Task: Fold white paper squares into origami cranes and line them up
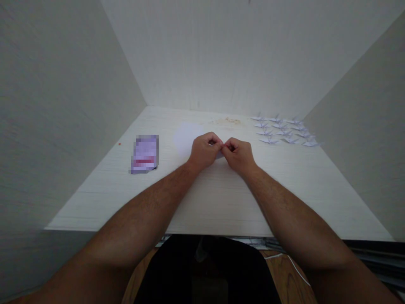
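Observation:
My left hand (207,147) and my right hand (238,154) meet over the middle of the table, fingertips pinched together. Between and below them shows a small piece of white paper (219,155), mostly hidden by the fingers; its folds cannot be made out. Just left of my left hand lies a pale sheet of paper (187,136), flat on the table. Rows of folded white paper cranes (288,139) stand at the back right, beyond my right hand.
A phone-like object (145,153), blurred out, lies on the left of the white table (221,202). A small orange dot (119,144) is near the left edge. Brownish marks (232,121) spot the back. Walls enclose the table at the back and both sides.

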`<action>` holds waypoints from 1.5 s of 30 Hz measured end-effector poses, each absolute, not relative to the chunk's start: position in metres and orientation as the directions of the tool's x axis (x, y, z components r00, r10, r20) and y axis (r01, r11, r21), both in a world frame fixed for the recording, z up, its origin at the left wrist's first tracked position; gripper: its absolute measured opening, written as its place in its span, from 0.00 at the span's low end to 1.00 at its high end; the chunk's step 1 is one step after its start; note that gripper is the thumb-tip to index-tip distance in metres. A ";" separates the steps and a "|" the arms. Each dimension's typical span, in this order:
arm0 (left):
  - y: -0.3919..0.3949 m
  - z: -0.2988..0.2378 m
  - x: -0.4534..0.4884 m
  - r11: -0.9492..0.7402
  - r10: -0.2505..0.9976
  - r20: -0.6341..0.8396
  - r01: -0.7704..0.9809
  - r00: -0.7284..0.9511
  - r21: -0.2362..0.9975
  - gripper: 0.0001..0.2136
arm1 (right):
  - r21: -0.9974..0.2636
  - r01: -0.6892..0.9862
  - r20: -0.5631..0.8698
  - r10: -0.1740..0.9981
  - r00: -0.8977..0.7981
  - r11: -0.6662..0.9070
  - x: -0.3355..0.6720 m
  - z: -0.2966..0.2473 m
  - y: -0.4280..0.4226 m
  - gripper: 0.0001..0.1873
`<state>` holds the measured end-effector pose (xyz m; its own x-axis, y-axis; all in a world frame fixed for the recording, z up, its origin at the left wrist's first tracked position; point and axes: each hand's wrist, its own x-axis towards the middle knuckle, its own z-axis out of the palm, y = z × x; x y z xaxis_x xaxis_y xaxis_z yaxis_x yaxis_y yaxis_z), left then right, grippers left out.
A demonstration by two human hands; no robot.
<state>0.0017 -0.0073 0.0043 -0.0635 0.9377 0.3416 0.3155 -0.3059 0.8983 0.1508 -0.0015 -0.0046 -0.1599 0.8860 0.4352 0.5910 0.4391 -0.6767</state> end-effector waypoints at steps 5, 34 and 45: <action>-0.004 0.001 0.001 -0.302 0.943 0.328 0.262 -0.061 0.917 0.03 | -0.608 0.635 0.419 0.872 -0.254 0.477 0.152 -0.003 -0.003 0.18; 0.004 -0.005 -0.005 -0.056 0.997 0.060 -0.095 0.044 0.994 0.06 | -0.802 0.375 0.401 0.884 -0.240 0.466 0.156 -0.005 0.000 0.16; 0.007 -0.001 -0.006 -0.091 0.961 0.096 0.031 -0.260 0.995 0.18 | -0.858 0.326 0.359 0.918 -0.168 0.396 0.156 -0.009 0.001 0.13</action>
<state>-0.0057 0.0074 -0.0007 -0.2596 0.9609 0.0960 0.0309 -0.0911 0.9954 0.1558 0.0011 -0.0089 -0.1682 0.9180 0.3592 0.3262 0.3958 -0.8585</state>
